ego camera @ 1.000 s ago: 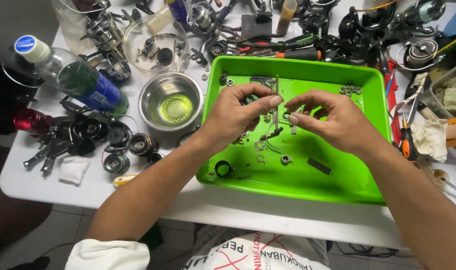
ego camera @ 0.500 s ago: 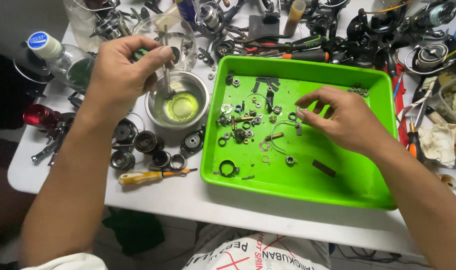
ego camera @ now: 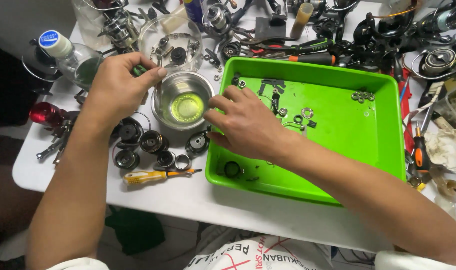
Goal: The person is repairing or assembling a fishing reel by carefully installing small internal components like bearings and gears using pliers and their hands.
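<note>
Steel bowl (ego camera: 184,100) of yellow-green liquid sits on the table (ego camera: 188,197), touching the green tray (ego camera: 388,130); likely slick and sloshy, best gripped by its rim. My left hand (ego camera: 119,87) pinches a thin tool over it, while my right hand (ego camera: 248,125) rests with fingers (ego camera: 223,102) loosely curled, holding nothing I can see.

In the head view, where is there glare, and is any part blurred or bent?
Head view: bright glare inside the steel bowl and on the green tray floor; the left hand and right hand look sharp; the table edge curves slightly from the wide lens.
</note>
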